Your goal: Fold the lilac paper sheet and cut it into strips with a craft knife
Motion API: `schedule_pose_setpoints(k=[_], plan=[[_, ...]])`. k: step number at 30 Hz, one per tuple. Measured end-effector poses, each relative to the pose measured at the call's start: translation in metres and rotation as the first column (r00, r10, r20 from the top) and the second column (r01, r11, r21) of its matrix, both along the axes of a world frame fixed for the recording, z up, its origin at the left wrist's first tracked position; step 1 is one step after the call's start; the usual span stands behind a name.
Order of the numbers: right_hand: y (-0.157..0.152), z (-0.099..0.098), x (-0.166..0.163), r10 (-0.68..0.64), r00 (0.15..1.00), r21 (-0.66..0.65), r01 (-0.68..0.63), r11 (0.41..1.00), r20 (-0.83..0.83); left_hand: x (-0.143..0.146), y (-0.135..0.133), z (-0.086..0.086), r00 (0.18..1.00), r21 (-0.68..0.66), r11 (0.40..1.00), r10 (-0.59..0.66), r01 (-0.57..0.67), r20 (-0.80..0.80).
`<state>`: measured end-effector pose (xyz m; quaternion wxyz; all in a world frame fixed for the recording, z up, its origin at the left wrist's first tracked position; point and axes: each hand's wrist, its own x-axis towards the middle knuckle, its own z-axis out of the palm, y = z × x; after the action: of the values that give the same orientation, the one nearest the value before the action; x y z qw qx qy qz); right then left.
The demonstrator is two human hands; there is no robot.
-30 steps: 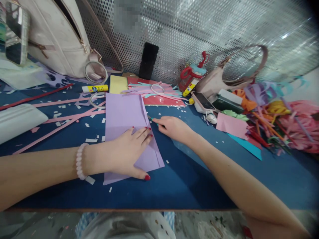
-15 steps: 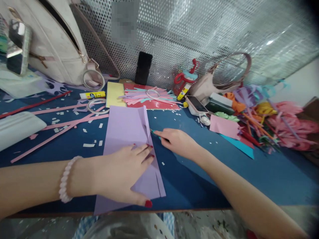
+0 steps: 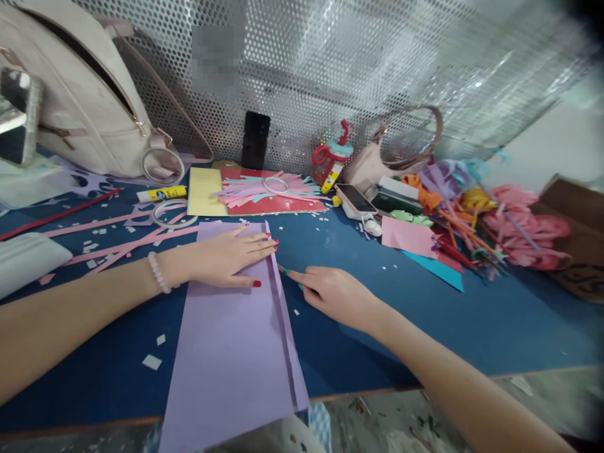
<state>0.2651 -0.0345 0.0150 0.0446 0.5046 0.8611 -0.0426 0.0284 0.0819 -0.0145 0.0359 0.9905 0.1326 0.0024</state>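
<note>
A lilac paper sheet [image 3: 231, 352] lies on the blue table [image 3: 415, 321], its near end hanging over the front edge. A narrow strip is cut or creased along its right side. My left hand [image 3: 231, 257] lies flat on the sheet's far end, fingers stretched out. My right hand [image 3: 333, 292] is closed on a thin green-tipped cutter [image 3: 284, 271] whose point touches the sheet's right edge.
A white backpack [image 3: 80, 107], glue stick [image 3: 161, 194] and tape ring [image 3: 170, 212] sit at the back left. A dark phone [image 3: 255, 140] leans on the mesh wall. Paper scraps, a white phone [image 3: 355, 200] and a pile of coloured paper strips [image 3: 491, 220] lie to the right.
The lilac sheet has slid toward me, over the table's front edge. My left hand has moved from the sheet's middle to its far end. My right hand stays at the right edge.
</note>
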Motion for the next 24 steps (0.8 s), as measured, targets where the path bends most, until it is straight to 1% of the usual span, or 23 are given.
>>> schedule_pose_setpoints(k=[3, 6, 11, 15, 20, 24], plan=[[-0.003, 0.001, 0.001, -0.012, 1.000, -0.014, 0.012, 1.000, 0.013, -0.002, 0.004, -0.005, 0.999, -0.035, 0.999, -0.026, 0.024, -0.034], [-0.005, 0.002, 0.002, -0.028, 0.999, -0.027, 0.029, 0.999, 0.023, -0.004, 0.005, -0.004, 0.999, -0.051, 0.998, -0.049, 0.048, -0.015], [-0.003, 0.002, -0.001, -0.027, 0.998, 0.002, 0.027, 1.000, 0.048, -0.006, 0.009, -0.004, 0.997, -0.061, 0.996, -0.073, 0.071, -0.022], [0.002, 0.002, -0.003, -0.020, 0.997, 0.018, 0.019, 1.000, 0.070, -0.006, 0.009, -0.005, 0.997, -0.064, 0.995, -0.074, 0.071, -0.035], [0.004, 0.001, -0.001, -0.038, 0.997, -0.012, 0.039, 0.999, 0.066, -0.006, 0.008, -0.005, 0.996, -0.075, 0.995, -0.072, 0.068, -0.044], [0.010, 0.000, -0.002, -0.052, 0.997, -0.011, 0.053, 0.999, 0.061, -0.005, 0.007, -0.007, 0.999, -0.081, 0.996, -0.043, 0.041, -0.029]])
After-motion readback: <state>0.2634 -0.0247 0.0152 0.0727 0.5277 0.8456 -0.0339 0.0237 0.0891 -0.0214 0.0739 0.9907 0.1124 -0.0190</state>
